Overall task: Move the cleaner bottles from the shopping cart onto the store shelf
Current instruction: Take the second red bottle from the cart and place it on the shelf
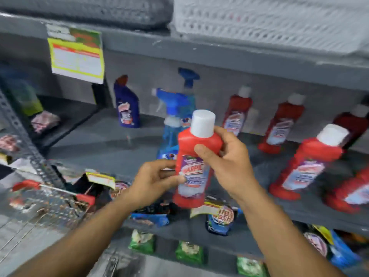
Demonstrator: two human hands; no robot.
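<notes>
A red cleaner bottle (192, 156) with a white cap is held upright in front of the grey store shelf (103, 144). My left hand (155, 180) grips its lower label from the left. My right hand (225, 162) holds its shoulder from the right, thumb across the front. Several more red bottles (305, 166) stand on the shelf at the right. The shopping cart (50, 196), a wire basket with red trim, is at the lower left.
Blue spray bottles (173, 116) and a dark blue bottle (127, 104) stand at the shelf's back. A price tag (76, 56) hangs from the shelf above. Packets (219, 218) fill the lower shelves. White baskets (269, 23) sit on top.
</notes>
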